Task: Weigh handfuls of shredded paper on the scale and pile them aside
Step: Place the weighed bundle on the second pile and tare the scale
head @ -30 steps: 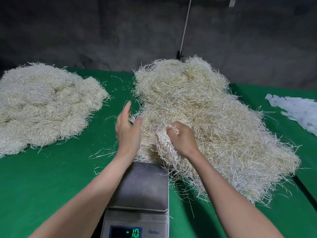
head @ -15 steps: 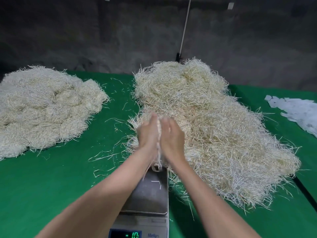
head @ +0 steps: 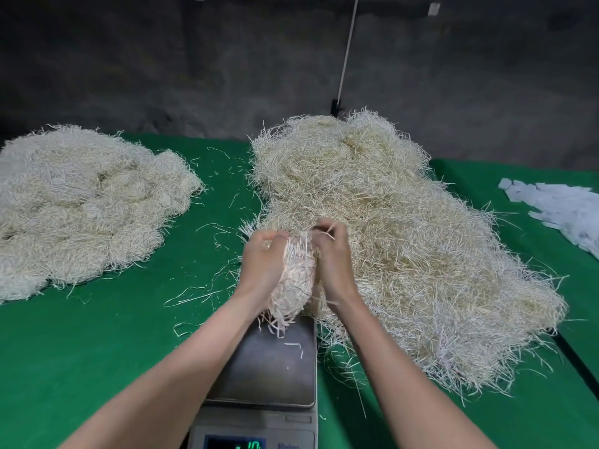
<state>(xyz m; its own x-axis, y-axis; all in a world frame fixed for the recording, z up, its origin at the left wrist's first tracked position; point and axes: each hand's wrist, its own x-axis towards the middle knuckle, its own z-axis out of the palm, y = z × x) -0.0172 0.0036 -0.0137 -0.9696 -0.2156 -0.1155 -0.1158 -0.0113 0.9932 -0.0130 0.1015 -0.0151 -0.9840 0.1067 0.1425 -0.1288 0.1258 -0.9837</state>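
Green felt (head: 129, 351) — left hand (head: 262, 264), right hand (head: 335, 264) clasp handful (head: 296, 277), strands pointing down.

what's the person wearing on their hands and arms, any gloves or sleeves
Nothing worn that shows. The left hand and right hand are bare: no gloves, rings or watch. The left forearm and right forearm are bare too, with no sleeve in view.
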